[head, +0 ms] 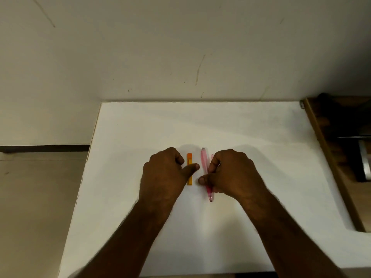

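I read the step in hand as taking up the pink pen [204, 161] from the white table [261, 137]. My right hand [230, 173] has thumb and curled fingers pinching it at mid-barrel. Its writing tip pokes out below the thumb, toward me, and its blunt end reaches past the knuckles, away from me.

To do this well I'd firm the pinch before lifting and raise the pen level so the tip doesn't drag. I'd also keep it off the orange case [189, 157], which lies just left of the right thumb tip, parallel to the pen.

My left hand [166, 171] has its fingers curled into the palm and its thumb stretched across the middle of that case. I cannot tell whether the thumb presses down or only hovers. If it does bear on the case, that would keep it from skidding.

The right-hand fingertips are hidden under the hand, so how many of them touch the barrel is unclear. A second pale pink sliver shows just beyond the right knuckles. It may be a clip or a loose cap, but the view is too soft to say.
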The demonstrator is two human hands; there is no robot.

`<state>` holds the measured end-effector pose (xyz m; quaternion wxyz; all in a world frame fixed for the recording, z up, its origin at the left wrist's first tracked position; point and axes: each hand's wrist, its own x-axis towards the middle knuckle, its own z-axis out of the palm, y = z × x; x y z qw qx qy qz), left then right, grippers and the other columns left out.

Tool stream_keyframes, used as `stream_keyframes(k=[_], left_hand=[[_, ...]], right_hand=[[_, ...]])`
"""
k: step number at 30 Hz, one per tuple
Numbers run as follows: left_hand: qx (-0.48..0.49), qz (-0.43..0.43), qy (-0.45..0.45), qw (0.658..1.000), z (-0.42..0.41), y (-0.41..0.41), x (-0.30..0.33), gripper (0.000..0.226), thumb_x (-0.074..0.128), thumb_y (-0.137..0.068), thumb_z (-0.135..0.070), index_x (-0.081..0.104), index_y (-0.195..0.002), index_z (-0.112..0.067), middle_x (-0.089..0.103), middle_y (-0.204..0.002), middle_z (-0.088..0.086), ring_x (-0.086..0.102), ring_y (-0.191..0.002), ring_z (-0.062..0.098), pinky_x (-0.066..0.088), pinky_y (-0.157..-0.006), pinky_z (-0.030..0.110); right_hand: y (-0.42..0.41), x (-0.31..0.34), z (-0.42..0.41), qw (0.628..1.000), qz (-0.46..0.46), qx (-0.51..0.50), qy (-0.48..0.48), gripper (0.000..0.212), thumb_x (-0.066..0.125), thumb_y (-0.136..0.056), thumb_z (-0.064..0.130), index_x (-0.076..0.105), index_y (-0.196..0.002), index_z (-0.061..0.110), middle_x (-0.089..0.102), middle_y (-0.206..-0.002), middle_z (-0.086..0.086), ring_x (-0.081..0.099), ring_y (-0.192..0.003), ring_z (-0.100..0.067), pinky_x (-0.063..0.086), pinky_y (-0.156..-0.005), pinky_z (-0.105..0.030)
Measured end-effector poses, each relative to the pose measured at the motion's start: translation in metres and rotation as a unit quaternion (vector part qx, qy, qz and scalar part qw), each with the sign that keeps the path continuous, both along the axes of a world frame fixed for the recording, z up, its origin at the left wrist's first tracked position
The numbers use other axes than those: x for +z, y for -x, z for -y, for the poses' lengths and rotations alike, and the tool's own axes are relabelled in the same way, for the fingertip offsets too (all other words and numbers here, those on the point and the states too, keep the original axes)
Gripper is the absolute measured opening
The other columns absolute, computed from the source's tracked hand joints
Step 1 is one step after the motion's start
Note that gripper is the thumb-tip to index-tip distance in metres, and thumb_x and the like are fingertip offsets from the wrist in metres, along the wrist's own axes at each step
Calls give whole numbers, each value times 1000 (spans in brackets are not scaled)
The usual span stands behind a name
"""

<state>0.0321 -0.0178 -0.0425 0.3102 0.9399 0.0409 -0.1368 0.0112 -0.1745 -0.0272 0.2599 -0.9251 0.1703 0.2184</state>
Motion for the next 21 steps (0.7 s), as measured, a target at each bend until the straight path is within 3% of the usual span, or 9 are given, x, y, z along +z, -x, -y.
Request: stream_keyframes(k=[2,7,11,15,17,21], left_hand=[[-15,2,-24,1000,1,1,-2,43,76,-73,-63,61,-87,-26,68,-83,-8,62,-77,12,37,-64,23],[-23,3,-38,999,2,1,-2,23,76,-77,-46,68,-83,-25,70,-80,-10,62,-72,12,38,-62,23],[-30,-5,-27,999,0,0,2,16,75,-73,-38,68,-76,-24,68,-71,-8,61,-63,9,36,-53,18],[-39,40,3,998,-2,-1,6,16,75,-70,-37,64,-71,-25,65,-68,-9,58,-61,9,37,-53,20],[-51,73,16,996,-4,0,9,16,75,-69,-37,62,-70,-27,62,-68,-9,55,-59,7,33,-52,19],[-75,105,40,991,-14,2,10,16,76,-70,-37,65,-73,-26,62,-68,-9,56,-61,8,37,-54,20]], right_hand=[[-1,0,-2,999,-1,23,36,46,88,-64,60,69,-77,21,71,-70,4,69,-68,-14,52,-67,-27],[-1,1,7,999,-10,14,27,45,89,-64,58,70,-75,19,74,-69,1,73,-69,-17,58,-77,-33],[-2,3,15,1000,-17,4,4,42,89,-67,55,71,-71,17,75,-64,0,74,-63,-15,59,-75,-32],[-6,8,16,989,81,-66,-104,35,86,-75,48,70,-75,17,75,-64,1,73,-56,-13,62,-71,-38],[-9,12,14,968,148,-98,-176,26,82,-81,44,72,-79,20,75,-67,2,74,-57,-11,61,-64,-33],[-13,11,-2,929,163,-139,-303,7,80,-88,22,77,-89,16,78,-76,-3,77,-70,-18,63,-69,-32]])
